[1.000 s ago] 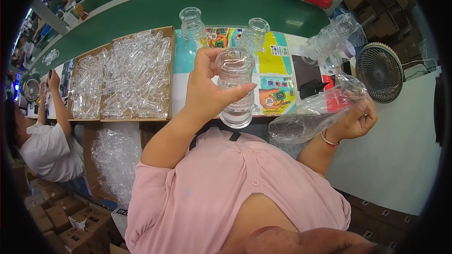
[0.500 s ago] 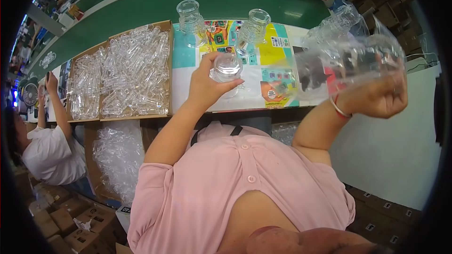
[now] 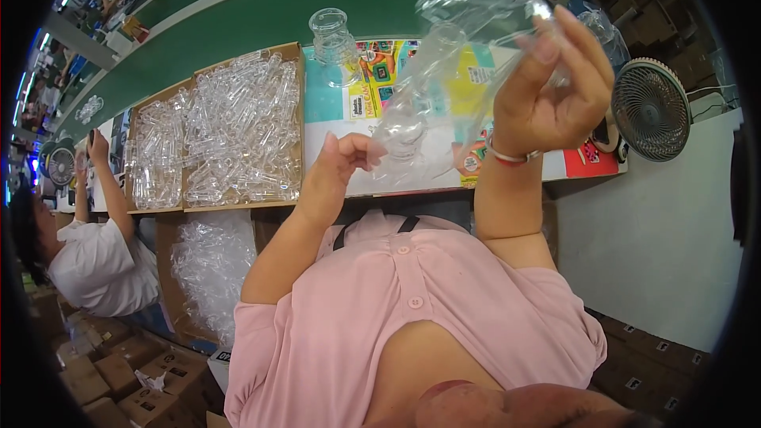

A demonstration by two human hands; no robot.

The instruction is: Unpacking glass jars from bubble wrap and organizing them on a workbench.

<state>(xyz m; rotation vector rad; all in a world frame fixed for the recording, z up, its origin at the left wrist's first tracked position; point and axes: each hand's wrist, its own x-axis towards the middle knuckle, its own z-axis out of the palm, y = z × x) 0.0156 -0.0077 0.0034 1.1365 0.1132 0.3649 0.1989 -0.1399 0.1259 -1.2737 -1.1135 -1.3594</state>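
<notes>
Right hand pinches clear bag high over desk. Left hand curls at bag's lower edge; cannot tell if grip closes. Clear jar shows through bag. Best spread plastic gently, evenly.

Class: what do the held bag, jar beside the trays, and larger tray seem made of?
Bag: likely glossy plastic film; see-through, creased. Jar: smooth, transparent, bright highlights; plastic or glass, unclear. Larger tray: probably matt cardboard; brown, thin-walled.
</notes>
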